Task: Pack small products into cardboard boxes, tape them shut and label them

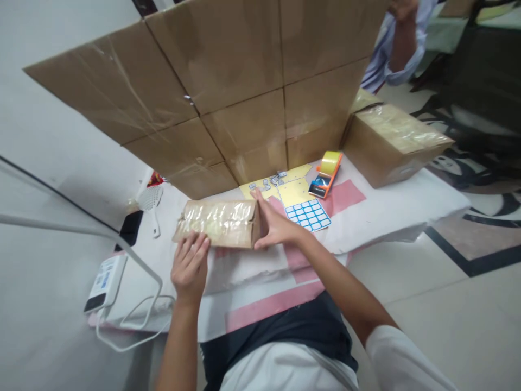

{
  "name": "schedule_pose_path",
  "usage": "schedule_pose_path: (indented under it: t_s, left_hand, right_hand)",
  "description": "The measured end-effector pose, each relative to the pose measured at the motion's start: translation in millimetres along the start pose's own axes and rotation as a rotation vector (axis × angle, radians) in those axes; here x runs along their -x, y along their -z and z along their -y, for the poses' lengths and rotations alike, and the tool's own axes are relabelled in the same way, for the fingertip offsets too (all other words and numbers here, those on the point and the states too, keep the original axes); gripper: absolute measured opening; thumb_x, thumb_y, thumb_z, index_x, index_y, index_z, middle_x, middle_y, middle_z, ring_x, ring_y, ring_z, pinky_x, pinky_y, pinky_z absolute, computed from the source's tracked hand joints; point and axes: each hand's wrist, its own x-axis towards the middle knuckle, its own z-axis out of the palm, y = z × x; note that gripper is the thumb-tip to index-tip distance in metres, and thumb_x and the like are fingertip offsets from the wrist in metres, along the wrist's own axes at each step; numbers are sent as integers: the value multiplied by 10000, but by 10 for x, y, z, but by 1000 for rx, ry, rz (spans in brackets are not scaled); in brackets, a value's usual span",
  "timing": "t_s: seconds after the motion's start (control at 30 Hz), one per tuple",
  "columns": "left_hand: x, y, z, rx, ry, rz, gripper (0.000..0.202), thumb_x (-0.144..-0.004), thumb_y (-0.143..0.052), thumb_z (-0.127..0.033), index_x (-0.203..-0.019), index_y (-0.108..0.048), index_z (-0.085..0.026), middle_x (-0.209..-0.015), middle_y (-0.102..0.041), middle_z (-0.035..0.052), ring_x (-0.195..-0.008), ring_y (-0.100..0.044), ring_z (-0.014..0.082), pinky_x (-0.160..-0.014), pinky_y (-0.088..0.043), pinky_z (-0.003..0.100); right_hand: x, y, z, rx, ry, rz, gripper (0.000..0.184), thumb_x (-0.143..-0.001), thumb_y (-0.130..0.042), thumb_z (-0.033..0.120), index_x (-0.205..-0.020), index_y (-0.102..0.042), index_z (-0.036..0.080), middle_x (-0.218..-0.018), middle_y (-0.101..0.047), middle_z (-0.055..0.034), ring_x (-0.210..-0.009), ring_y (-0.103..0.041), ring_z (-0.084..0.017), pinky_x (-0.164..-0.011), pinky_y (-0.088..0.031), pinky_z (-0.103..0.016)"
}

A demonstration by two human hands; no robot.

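Note:
A small cardboard box [220,217], its top covered in shiny clear tape, lies lengthwise before me on the covered table. My left hand [189,267] rests its fingers close together on the box's front edge, toward the left; its thumb is hidden. Around the right end of the box curves my right hand [277,225], with the thumb low and the fingers at the back corner. Together the hands steady the box. Just beyond my right hand are a sheet of blue-bordered labels [308,215] and an orange tape dispenser [325,175] with a yellowish roll.
A tall cardboard partition [240,103] rises behind the box. At right sits a larger taped carton [399,141], with another person's arm [402,46] beyond it. Leftward lie a white slotted spoon [152,203], a dark phone [129,229], a white device [106,282] and looping cables.

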Motion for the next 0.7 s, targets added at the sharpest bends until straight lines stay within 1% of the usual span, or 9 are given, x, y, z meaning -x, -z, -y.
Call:
schedule_pose_path:
  t_s: [0.1,0.17,0.23,0.3,0.37,0.47,0.53,0.63,0.7]
  left_hand:
    - [213,-86,18,-61,54,-40,687,-879,-680,-11,-1510,-521,-234,-1408,-646,177,-1401,-543,327,-1158,-460,546]
    - [363,-184,-54,-77,115,-15,852,-877,-698,-63,-1624,-310,-196,-1596,-423,233,-1518,-361,366,-1192,-405,582]
    - [496,-289,-203,-55,204,44,996,-884,-702,-121,-1662,-80,-142,-1693,-144,265,-1580,-150,393,-1230,-327,609]
    - [600,-371,-383,-3,279,115,1025,-900,-683,-155,-1658,7,-121,-1706,1,262,-1589,-70,401,-1248,-295,601]
    - [672,-419,-530,46,273,161,978,-911,-666,-165,-1665,-43,-144,-1716,-45,237,-1587,-136,393,-1245,-322,570]
    - [736,-444,-616,81,182,198,879,-923,-640,-138,-1662,-179,-251,-1708,-209,166,-1569,-254,363,-1236,-347,553]
    - [761,-456,-606,82,168,215,836,-935,-616,-123,-1651,-223,-299,-1691,-276,136,-1560,-287,344,-1233,-347,558]
    - [795,-494,-578,54,176,224,784,-950,-583,-120,-1641,-260,-300,-1646,-374,123,-1544,-333,304,-1249,-326,532]
    - [815,-526,-576,33,166,217,753,-951,-562,-110,-1631,-297,-297,-1604,-448,112,-1530,-365,272,-1262,-311,495]
  right_hand:
    - [11,-219,120,18,46,-17,1561,-570,-890,703,-1634,165,268,-1706,-65,-201,-1600,-91,-386,-1280,-194,-583]
    - [75,-325,218,87,67,-66,1549,-575,-912,645,-1638,152,273,-1671,-123,-197,-1582,-151,-373,-1269,-253,-545]
    - [146,-411,305,126,49,-117,1506,-581,-923,574,-1649,97,278,-1606,-214,-183,-1533,-261,-355,-1234,-336,-507]
    - [221,-454,361,110,15,-187,1429,-580,-919,506,-1654,-1,292,-1550,-287,-157,-1476,-353,-329,-1190,-402,-471]
    - [324,-434,389,73,0,-289,1324,-570,-903,463,-1637,-135,299,-1515,-344,-136,-1437,-403,-321,-1173,-421,-466]
    - [618,-278,431,47,14,-506,1134,-569,-863,460,-1558,-338,277,-1473,-425,-131,-1397,-443,-355,-1184,-390,-521]
    - [936,-103,493,50,9,-646,1006,-615,-814,480,-1511,-412,264,-1447,-469,-131,-1367,-472,-373,-1173,-387,-551]
    - [1541,252,650,74,-42,-869,880,-712,-728,489,-1504,-432,243,-1411,-520,-135,-1289,-549,-360,-1090,-469,-534]
    - [1958,554,760,226,-59,-1086,833,-716,-729,468,-1471,-482,217,-1387,-547,-144,-1277,-560,-367,-1074,-476,-548]
